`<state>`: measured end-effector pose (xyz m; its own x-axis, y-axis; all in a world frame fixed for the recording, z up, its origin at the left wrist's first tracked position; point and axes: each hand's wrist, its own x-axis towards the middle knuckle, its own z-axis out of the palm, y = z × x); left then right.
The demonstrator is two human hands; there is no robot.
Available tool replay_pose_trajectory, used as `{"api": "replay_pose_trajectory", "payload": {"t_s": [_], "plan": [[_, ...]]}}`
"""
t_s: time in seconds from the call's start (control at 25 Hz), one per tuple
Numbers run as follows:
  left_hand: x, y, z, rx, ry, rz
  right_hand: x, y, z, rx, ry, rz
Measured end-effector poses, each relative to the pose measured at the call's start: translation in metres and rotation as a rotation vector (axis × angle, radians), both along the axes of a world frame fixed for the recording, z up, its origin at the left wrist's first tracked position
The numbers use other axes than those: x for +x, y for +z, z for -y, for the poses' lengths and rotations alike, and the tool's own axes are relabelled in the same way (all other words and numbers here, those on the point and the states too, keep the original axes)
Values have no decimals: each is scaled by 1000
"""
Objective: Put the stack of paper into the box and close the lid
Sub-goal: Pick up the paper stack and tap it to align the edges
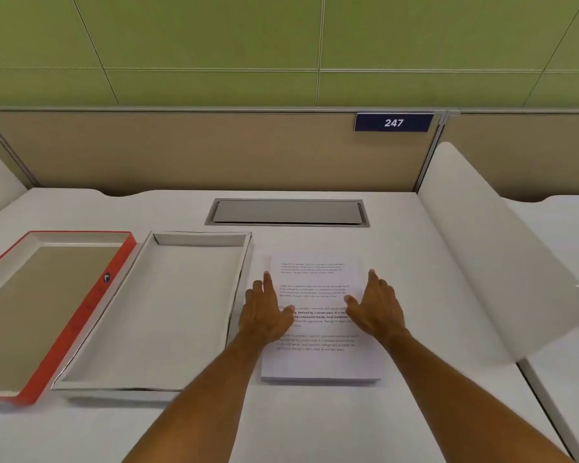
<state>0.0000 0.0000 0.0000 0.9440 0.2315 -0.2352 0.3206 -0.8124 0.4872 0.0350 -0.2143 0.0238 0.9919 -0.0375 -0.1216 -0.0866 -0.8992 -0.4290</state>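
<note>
1. A stack of paper [321, 359], w/ printed text on the top sheet, is seen lying flat on the white worktop [281, 426], right of centre, its long side running away from the viewer.
2. The left hand [268, 315] is laid at the stack's left edge: palm down, fingers [267, 279] loosely spread and pointed fwd, thumb resting on the top sheet approx. mid-page. Nothing is pinched.
3. The right hand [376, 309] is placed at the stack's right edge, mirrored: fingers held fairly close together, pointed fwd, thumb stretched inward over the sheet. Whether the fingertips are curled under the edge cannot be told.
4. The stack is thus bracketed between both hands, w/ its middle text lines showing in the gap betw. the thumbs; its near end lies uncovered, behind the wrists.
5. An open white box [168, 309], empty, is set just beside the stack on the left, not touching it.
6. The lid [91, 312], red-sided, brown inside, is lying upside down left of the box, its edge against the box's side.
7. At the back of the worktop a grey cable hatch [286, 212] is recessed; on the beige partition a no. plate "247" [393, 122] is fixed.
</note>
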Motion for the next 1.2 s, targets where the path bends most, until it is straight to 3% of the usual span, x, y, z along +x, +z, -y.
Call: {"api": "replay_pose_trajectory", "payload": {"t_s": [0.36,0.6,1.2], "plan": [[22,-5,-7,-226,241,-49,24,-15,-1,352,-266,-301],[36,-6,-16,-439,372,-52,42,-17,8,637,-309,-453],[44,-7,-28,-648,375,-77,51,-14,15,852,-284,-467]]}}
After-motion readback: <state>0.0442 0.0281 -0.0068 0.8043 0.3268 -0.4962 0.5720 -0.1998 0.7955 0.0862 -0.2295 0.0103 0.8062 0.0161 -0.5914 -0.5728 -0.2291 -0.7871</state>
